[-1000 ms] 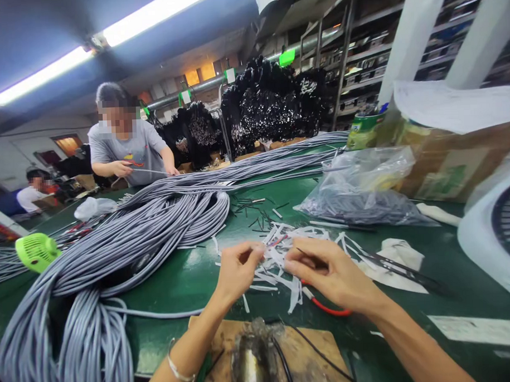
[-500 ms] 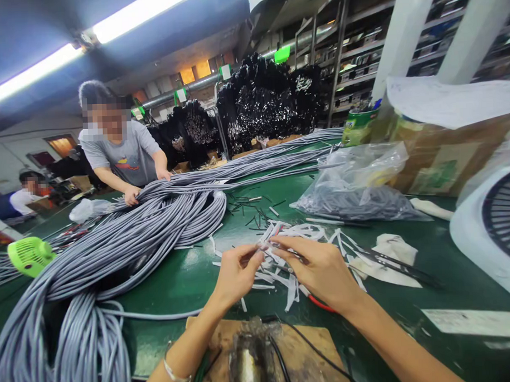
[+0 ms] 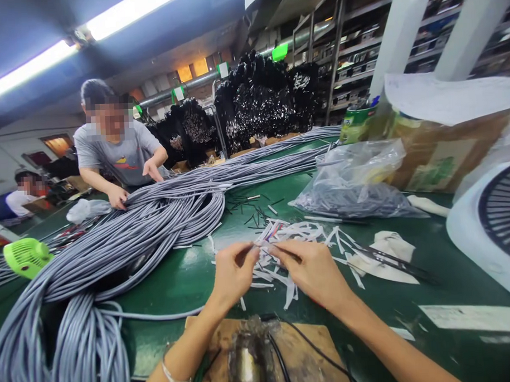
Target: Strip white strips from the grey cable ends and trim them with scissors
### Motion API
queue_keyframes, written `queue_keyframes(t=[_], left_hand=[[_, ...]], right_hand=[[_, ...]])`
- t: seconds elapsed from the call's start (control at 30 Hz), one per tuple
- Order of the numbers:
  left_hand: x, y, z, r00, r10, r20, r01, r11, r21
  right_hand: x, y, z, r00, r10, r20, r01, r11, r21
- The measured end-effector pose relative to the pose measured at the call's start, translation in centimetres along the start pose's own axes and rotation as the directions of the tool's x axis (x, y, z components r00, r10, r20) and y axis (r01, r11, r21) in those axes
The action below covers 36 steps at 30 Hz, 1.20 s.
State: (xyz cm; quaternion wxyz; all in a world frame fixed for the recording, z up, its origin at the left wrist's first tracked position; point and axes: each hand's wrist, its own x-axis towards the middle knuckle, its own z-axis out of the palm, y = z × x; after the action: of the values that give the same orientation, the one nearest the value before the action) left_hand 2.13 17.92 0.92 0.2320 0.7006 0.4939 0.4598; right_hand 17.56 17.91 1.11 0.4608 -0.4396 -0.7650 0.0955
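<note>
Both of my hands meet over a heap of white strips [image 3: 300, 231] on the green table. My left hand [image 3: 233, 271] is closed, thumb and forefinger pinching the end of a grey cable [image 3: 159, 315] that runs in from the left behind my wrist. Thin red and blue wires [image 3: 275, 230] stick up just beyond the fingertips. With its fingers pinched together, my right hand [image 3: 316, 267] touches the same wire ends from the other side. The exact spot of its grip is covered by the fingers.
A thick bundle of grey cables [image 3: 127, 245] covers the left side, where a co-worker [image 3: 115, 157] handles it. Below my hands sits a wooden board [image 3: 311, 350] with a metal device. Tweezers [image 3: 395, 258], a bag of grey pieces [image 3: 355, 193] and a white fan [image 3: 490, 227] are right.
My hands have come closer together at the wire ends, the right one shifting slightly left. The co-worker's hands have moved apart, one lifting off the cables.
</note>
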Motion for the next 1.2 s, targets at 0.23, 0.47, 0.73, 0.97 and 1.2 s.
queue_keyframes(t=[0.23,0.47,0.73,0.97,1.2], left_hand=[[-0.4,0.0,-0.3,0.917,0.355,0.179,-0.384,0.909,0.164],[-0.6,1.1,-0.9,0.991,0.125,-0.055,-0.13,0.987,-0.092],[0.1,0.5,-0.2,0.969,-0.208,-0.135,0.132,0.892,-0.432],[0.8,0.0,-0.2,0.954,-0.267,-0.134,0.186,0.882,-0.433],[0.8,-1.0,0.1,0.942,-0.299,0.156,0.331,0.735,-0.592]], right_hand=[[-0.1,0.5,-0.7,0.989,-0.082,-0.119,0.059,0.981,-0.186],[1.2,0.8,-1.1,0.985,0.09,0.146,-0.132,0.942,0.308],[-0.8,-1.8,1.3,0.903,-0.423,-0.082,0.428,0.901,0.073],[-1.6,-0.6,1.4,0.987,-0.142,0.076,0.151,0.982,-0.115],[-6.0,2.3,0.7,0.98,-0.052,0.194,0.097,0.969,-0.229]])
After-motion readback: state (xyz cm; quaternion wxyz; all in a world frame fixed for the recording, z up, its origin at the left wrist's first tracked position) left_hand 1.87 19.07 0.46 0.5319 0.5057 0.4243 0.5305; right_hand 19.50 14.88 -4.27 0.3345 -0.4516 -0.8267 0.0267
